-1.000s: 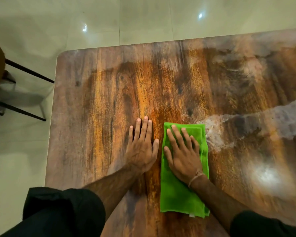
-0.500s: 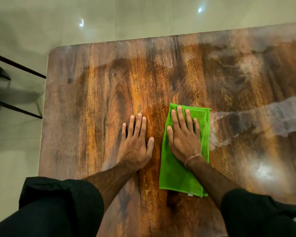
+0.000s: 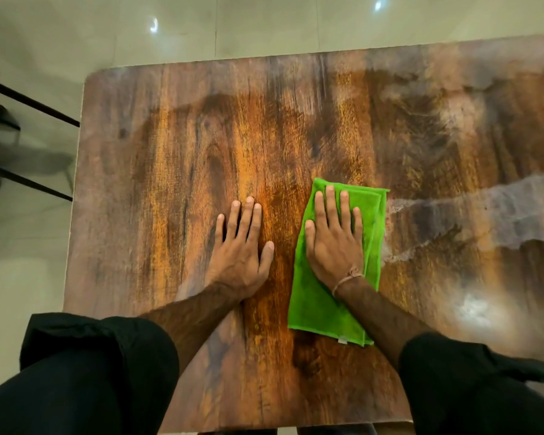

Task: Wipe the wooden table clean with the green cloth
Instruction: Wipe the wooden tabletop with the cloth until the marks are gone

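wooden table (image 3: 176, 171): its right side runs off the picture's edge.
green cloth (image 3: 314, 309): the middle is hidden under the right hand (image 3: 333, 246).
cloth tag (image 3: 342, 340): too small to read.
chair (image 3: 29, 100): cut off at the left edge; only dark legs and a bit of seat show.

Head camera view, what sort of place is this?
Likely an indoor dining room or eatery: a wooden table, a glossy tiled floor reflecting lights, and a chair with thin black legs at the left.

No writing is readable; the white tag (image 3: 342, 340) on the green cloth (image 3: 314, 309) is illegible
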